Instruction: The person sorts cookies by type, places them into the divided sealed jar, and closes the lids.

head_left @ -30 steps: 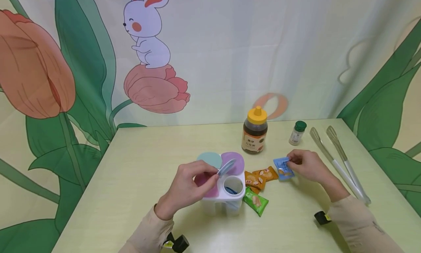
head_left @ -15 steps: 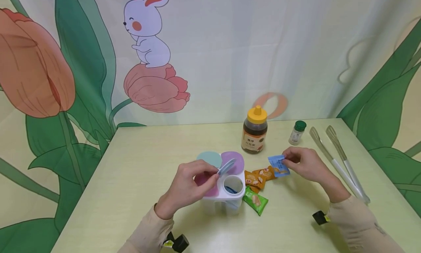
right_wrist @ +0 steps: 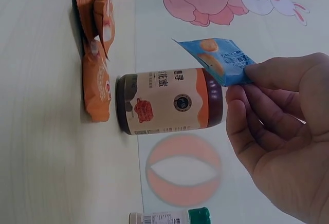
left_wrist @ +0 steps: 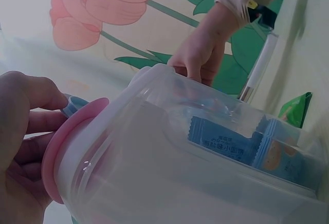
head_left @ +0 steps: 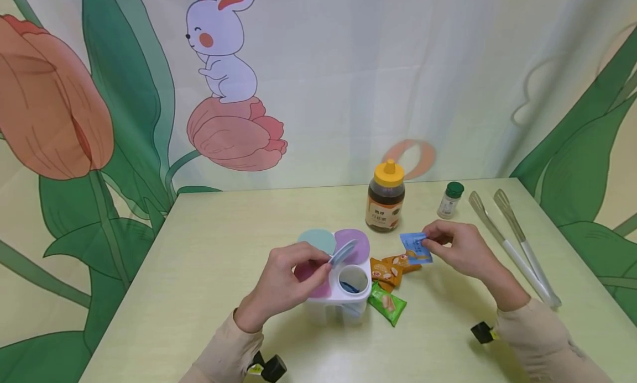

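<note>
We are seeing blue on the packet, with golden biscuits printed across it, and paler blue on the loose lid; we are noting orange on the wrapped snacks, bright green on the sachet, and teal, lilac and pink on the covers of the white-rimmed container; we are finding a yellow cap and cream-and-orange label on the dark brown jar, dark green capping the small bottle, and white handles on the long utensils; we are tracing coral tulips, green leaves and a white rabbit across the pale curtain.

Blue packet in right hand
</note>
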Tool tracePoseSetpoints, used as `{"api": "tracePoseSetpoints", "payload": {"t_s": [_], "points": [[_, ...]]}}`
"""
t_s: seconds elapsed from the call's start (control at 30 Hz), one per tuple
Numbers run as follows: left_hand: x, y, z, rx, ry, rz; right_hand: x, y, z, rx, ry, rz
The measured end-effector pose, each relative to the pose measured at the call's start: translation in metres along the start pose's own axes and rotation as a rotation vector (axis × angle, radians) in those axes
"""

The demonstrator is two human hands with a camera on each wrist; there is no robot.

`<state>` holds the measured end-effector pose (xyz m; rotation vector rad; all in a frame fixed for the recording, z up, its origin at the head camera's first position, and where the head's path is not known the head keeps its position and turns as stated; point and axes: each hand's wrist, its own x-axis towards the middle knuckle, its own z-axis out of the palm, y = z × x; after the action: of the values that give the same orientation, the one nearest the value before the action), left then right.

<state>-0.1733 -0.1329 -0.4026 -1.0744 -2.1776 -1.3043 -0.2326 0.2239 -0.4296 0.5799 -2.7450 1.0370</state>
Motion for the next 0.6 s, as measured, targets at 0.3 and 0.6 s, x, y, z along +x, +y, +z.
{"api": "tracePoseSetpoints", "payload": {"t_s": [0.3,0.6], "points": [[-0.001,0.001,0.0,0.01,0.007,0.0,-0.003,-0.014,0.0,0.015,0.026,-0.048],[0.0,0.0,-0.001,0.01,0.007,0.003,-0.006,-0.029,-0.001,0.027,0.063,-0.125]]}}
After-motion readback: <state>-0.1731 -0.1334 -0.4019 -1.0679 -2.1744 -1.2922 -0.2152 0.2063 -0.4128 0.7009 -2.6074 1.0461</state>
